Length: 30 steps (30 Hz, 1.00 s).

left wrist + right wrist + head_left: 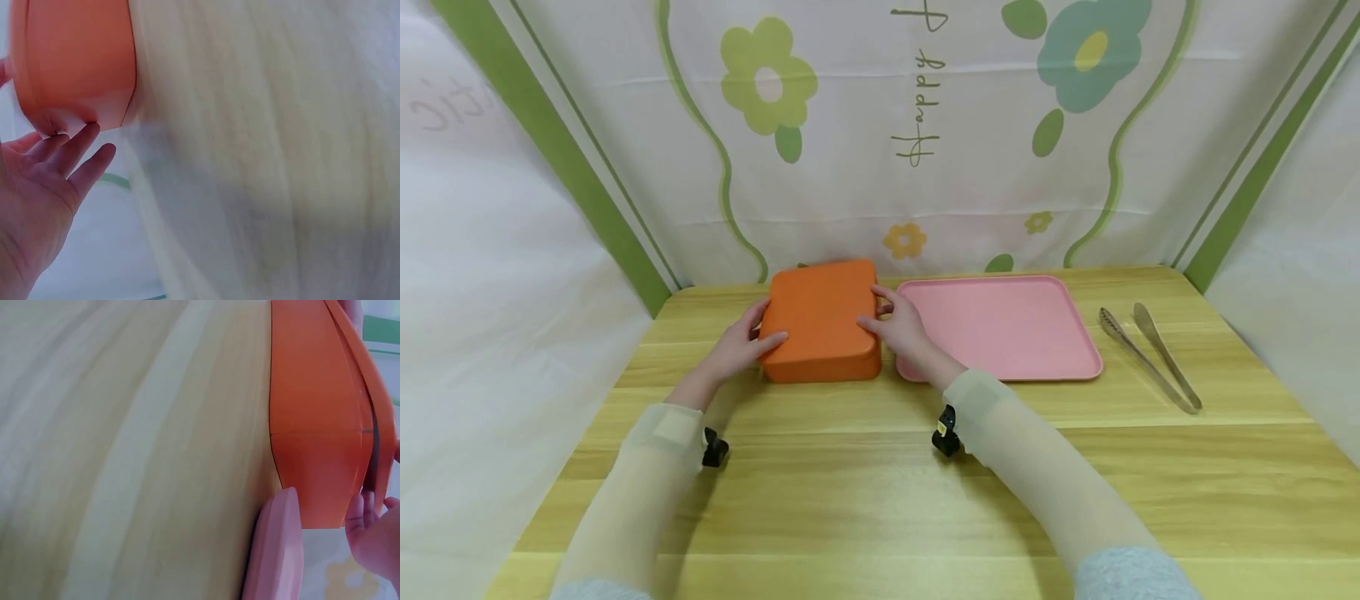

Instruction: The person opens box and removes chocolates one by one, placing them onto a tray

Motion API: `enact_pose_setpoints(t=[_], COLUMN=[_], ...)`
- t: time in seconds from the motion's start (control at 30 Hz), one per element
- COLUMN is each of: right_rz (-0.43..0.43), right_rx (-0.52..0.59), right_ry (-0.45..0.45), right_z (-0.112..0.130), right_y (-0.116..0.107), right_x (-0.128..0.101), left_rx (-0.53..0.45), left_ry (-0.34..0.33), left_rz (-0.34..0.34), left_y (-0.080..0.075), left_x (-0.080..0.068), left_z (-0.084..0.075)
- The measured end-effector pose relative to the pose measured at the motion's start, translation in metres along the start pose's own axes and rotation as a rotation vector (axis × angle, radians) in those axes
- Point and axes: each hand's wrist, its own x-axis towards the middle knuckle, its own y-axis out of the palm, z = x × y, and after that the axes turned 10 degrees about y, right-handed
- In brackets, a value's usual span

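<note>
Grey cloth [1138, 575] above two pale sleeves [1045, 475] lies closest to the lens, with the forearms reaching away over a wood-grain table [850, 500]. Strapped at each wrist, just behind the grip, is a small black camera [947, 432].

Both hands meet at an orange lidded box [827, 371], which sits on the table between them. The left hand [737, 346] grips its left side, thumb lying over the top edge and fingers against the wall below. The right hand [906, 327] pinches the orange lid [823, 308] at its right edge: thumb on top, fingertips at the underside. From the right wrist, a dark gap shows between lid and wall, narrow away from that hand and wider beside its fingers, so the lid is tilted up on the right.

Just right of the box, under and beyond the right wrist, a pink rectangular tray [1000, 325] lies flat; whether it touches the box I cannot tell. Well to the right of the grip, past the tray, metal tongs [1168, 358] rest with their arms spread and their joined end toward the person.

Behind the grip hangs a white cloth [850, 179] printed with flowers, green wavy lines and the word "Happy", turned sideways.
</note>
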Motion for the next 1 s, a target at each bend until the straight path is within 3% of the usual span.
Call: enact_pose_setpoints(t=[0.2,0.6,0.77,0.87,1.0], right_rz=[-0.003,-0.009,0.019,0.033,0.041], right_rx=[-0.005,-0.068,-0.087,-0.111,-0.146], right_ry=[-0.016,-0.059,-0.073,-0.086,-0.108], right_z=[0.004,0.007,0.009,0.01,0.011], right_y=[0.001,0.0,0.0,0.0,-0.002], right_x=[-0.001,-0.002,-0.002,-0.002,-0.003], left_rx=[-0.064,-0.045,-0.102,-0.188,-0.279], left_ry=[0.01,0.057,0.091,0.073,0.035], left_rz=[-0.044,-0.164,-0.215,-0.224,-0.215], left_y=[-0.001,-0.001,-0.002,-0.004,-0.008], left_x=[-0.002,-0.004,-0.005,-0.006,-0.01], left_z=[0.0,0.003,0.005,-0.001,-0.022])
